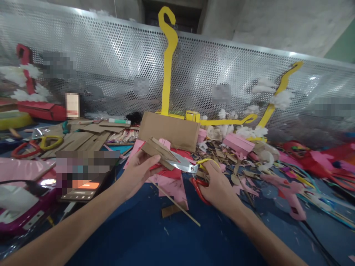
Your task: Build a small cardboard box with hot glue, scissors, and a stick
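In front of me my left hand (pixel 141 166) grips a small piece of brown cardboard (pixel 155 149) between thumb and fingers. My right hand (pixel 216 184) holds a pair of scissors (pixel 191 168) with one yellow and one red handle loop. The blades are parted and meet the cardboard's right end. Below the hands lie pink paper (pixel 176 190) and red paper (pixel 173 173). A thin wooden stick (pixel 180 207) and a brown cardboard scrap (pixel 170 211) rest on the blue table (pixel 133 236).
Behind stands a brown cardboard box (pixel 169 131) with a tall yellow hook (pixel 166 74). A pink glue gun (pixel 291 192) and several paper scraps lie right. Left are a phone (pixel 83 190), cardboard strips (pixel 80 142) and other scissors (pixel 26 149). A perforated metal panel (pixel 111 55) closes the back.
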Demonstrator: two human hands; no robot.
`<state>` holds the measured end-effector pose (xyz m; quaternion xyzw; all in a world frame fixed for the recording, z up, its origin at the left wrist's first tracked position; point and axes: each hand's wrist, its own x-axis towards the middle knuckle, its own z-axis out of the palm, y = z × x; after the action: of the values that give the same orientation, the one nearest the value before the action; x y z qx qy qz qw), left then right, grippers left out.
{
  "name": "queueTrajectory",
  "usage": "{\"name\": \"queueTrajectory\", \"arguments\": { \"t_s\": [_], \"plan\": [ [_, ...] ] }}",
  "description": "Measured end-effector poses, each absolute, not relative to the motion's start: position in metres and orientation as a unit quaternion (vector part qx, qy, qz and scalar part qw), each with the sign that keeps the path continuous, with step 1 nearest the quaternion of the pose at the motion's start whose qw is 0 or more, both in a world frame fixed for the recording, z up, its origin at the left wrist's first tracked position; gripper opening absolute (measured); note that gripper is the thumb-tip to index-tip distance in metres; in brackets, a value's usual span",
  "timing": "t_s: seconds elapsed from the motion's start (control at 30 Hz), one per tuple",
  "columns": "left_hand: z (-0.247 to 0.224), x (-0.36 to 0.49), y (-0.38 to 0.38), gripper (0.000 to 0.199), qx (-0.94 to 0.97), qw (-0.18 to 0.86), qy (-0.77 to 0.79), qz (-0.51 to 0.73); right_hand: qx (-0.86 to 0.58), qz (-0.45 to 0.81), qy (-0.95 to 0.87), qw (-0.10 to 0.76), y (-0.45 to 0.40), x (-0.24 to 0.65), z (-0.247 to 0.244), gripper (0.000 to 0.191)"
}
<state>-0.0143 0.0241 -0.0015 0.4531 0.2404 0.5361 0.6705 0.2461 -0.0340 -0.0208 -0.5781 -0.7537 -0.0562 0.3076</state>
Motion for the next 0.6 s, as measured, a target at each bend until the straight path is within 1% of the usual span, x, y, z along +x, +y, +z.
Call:
{"name": "queueTrajectory", "arguments": {
  "t_s": [0.07,0.2,0.37,0.47,0.6],
  "plan": [
    [-0.0031,-0.0145,0.0248,0.032,0.454,0.664,0.243,0.543,-0.577,-0.054,-0.755,0.308,-0.0334,0.2466,-0.0213,0.025],
    [-0.0064,-0.0152,0.0257,0.031,0.464,0.664,0.233,0.538,-0.585,-0.035,-0.750,0.309,-0.0329,0.2465,-0.0185,0.019],
    [-0.0066,-0.0149,0.0248,0.030,0.466,0.661,0.236,0.539,-0.575,-0.028,-0.755,0.313,-0.0333,0.2468,-0.0148,0.017],
    [-0.0055,-0.0145,0.0238,0.034,0.463,0.661,0.236,0.542,-0.573,-0.044,-0.753,0.319,-0.0336,0.2474,-0.0137,0.016],
    [-0.0051,-0.0145,0.0234,0.041,0.467,0.653,0.239,0.547,-0.572,-0.062,-0.750,0.327,-0.0340,0.2471,-0.0124,0.019]
  ]
}}
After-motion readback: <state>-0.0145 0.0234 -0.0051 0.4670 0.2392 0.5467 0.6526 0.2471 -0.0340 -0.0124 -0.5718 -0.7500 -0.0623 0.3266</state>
